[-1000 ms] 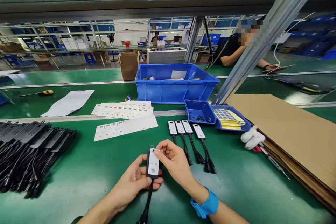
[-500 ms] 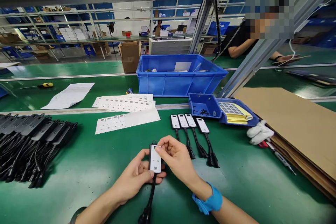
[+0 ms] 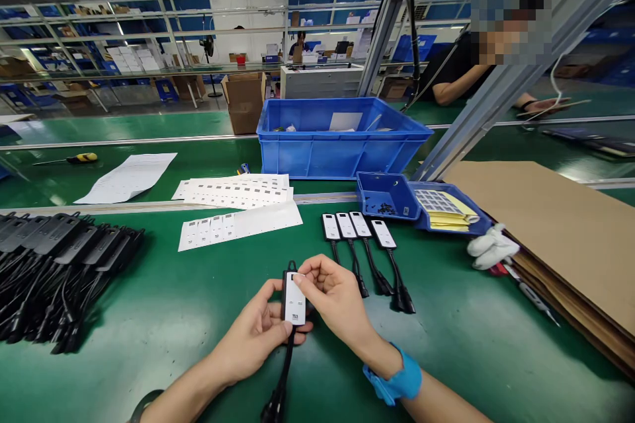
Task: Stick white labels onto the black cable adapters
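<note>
Desk (image 3: 446,344): green, carrying a blue bin (image 3: 342,145) beyond the hands.
Module (image 3: 294,291): held just above the desk, long axis running away from the person, cable hanging toward them.
Left hand (image 3: 255,334): fingers clamped on the module's lower end.
Right hand (image 3: 335,297): fingers pressed together on the label (image 3: 294,292).
Change: grip and pose unchanged since a second ago.

Four labelled black adapters (image 3: 358,227) lie in a row; a fifth adapter (image 3: 293,292) is held. One large blue bin (image 3: 342,145), two small blue trays (image 3: 384,197), one white glove (image 3: 491,248), one screwdriver (image 3: 74,159).
</note>
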The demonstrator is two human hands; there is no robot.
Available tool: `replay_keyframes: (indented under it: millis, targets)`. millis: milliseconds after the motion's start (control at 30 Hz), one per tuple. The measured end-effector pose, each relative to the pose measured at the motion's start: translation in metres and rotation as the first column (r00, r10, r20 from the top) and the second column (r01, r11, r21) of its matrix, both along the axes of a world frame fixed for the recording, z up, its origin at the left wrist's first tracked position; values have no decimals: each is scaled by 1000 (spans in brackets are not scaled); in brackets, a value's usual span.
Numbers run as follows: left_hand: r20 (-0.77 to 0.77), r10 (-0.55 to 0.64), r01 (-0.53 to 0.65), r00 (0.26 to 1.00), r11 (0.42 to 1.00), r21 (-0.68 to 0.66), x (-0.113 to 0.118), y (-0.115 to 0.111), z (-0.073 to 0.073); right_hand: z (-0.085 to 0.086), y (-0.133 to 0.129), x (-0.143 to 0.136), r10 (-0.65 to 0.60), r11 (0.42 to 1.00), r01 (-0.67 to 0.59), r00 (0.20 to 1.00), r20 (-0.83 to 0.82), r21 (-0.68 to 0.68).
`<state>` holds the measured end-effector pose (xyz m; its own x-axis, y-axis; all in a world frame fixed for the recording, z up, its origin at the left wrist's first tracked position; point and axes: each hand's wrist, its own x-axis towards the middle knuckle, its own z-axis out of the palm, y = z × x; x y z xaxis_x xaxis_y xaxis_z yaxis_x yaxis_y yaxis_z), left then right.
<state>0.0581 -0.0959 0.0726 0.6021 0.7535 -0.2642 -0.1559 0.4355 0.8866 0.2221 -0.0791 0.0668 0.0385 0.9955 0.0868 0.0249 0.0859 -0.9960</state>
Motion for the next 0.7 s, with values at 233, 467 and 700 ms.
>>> replay_keyframes:
  millis: [233, 467, 700]
  targets:
    - [4, 0, 0, 1000, 1000, 12, 0, 2, 1, -4, -1, 2, -28, 999, 26, 997, 72, 29]
    - [103, 86, -75, 991, 991, -106, -1, 4, 0, -11, 3, 3, 56, 998, -56, 981, 185, -4]
    - [127, 198, -183, 972, 976, -120, 0, 7, 2, -13, -7, -5, 292, 955, -285, 952, 94, -78]
